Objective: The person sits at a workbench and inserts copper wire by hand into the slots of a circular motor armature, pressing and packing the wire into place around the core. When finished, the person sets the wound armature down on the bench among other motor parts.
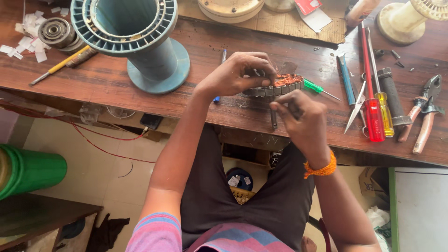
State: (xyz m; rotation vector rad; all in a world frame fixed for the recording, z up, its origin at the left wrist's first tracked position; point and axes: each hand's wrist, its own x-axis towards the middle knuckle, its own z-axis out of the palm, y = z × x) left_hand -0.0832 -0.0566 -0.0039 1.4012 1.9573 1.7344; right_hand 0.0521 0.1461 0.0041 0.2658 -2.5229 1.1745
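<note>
Gripping the round metal stator [276, 87] with copper windings at the wooden table's [116, 79] near edge, the left hand [240, 72] closed over its rim, while the right hand [301, 116] pinched a thin dark tool [274, 119] just beneath it.

We look down on a worn dark wooden workbench [116, 79] above a pale tiled floor [93, 172], a low brown wooden table [37, 214] near left, daylight throughout.
</note>
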